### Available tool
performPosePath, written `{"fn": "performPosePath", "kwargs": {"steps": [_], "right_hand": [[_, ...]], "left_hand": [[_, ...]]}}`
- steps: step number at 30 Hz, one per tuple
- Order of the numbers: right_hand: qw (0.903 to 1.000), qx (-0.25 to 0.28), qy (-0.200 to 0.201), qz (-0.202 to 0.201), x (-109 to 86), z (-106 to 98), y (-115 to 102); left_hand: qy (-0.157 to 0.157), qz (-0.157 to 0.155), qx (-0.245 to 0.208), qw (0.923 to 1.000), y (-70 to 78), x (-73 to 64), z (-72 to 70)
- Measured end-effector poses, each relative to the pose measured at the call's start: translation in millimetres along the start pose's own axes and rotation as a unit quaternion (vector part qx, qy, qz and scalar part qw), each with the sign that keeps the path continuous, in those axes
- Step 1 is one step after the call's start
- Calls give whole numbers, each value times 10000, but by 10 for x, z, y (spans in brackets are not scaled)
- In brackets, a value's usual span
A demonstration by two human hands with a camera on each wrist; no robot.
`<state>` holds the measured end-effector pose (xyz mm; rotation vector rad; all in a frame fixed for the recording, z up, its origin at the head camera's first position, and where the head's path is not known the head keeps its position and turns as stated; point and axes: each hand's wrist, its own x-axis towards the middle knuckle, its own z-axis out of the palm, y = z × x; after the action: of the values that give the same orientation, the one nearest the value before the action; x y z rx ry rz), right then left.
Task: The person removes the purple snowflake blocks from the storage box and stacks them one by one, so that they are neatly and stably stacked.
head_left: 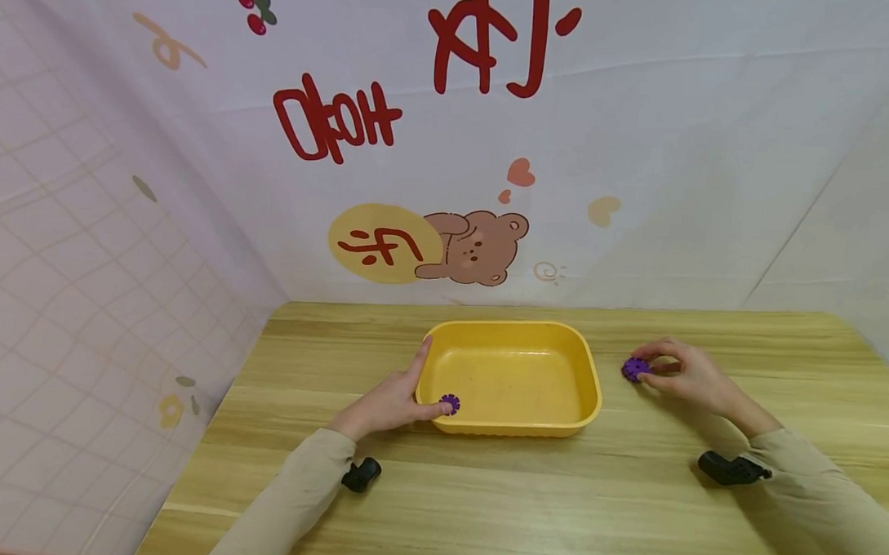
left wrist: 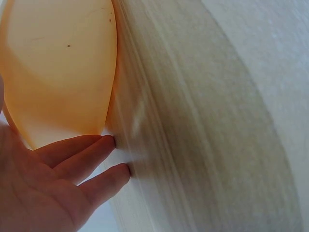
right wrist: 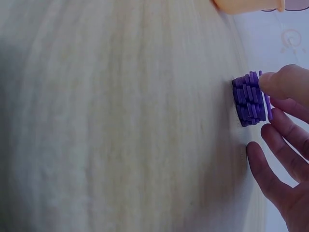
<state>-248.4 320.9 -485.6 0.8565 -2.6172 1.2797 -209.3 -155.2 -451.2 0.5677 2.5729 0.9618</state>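
A yellow plastic basin [head_left: 509, 429] rests on the wooden table. My left hand [head_left: 389, 400] holds its left side, the fingers [left wrist: 91, 154] along the outer wall and the thumb over the near rim. By the thumb tip, a purple notched snowflake disc [head_left: 451, 404] shows at the basin's near left corner; whether the thumb touches it, I cannot tell. To the basin's right is a short stack of purple snowflake discs [right wrist: 248, 99]. My right hand [head_left: 687, 376] pinches the top disc [right wrist: 268, 105] between thumb and fingers, tilted slightly off the stack.
The wooden table [head_left: 495, 500] extends on both sides of the basin and in front of it. Behind it hangs a white cloth [head_left: 677, 155] printed with red characters and a bear. Black devices [head_left: 732, 469] are strapped at both wrists.
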Motion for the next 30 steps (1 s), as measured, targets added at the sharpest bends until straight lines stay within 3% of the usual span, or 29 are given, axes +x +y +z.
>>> {"fn": "performPosePath", "kwargs": {"steps": [16,21,30], "right_hand": [[9999,-119,18,-45,15,-26,-25],[9993,-285,77,-223,54,-50,-36],[9971,-494,36,-571,220,-11,-318]], "left_hand": [[10,0,-37,10000,0,-3,1],[29,-16,-20,10000,5,-5,0],[124,34,25,9999,4,4,13]]}}
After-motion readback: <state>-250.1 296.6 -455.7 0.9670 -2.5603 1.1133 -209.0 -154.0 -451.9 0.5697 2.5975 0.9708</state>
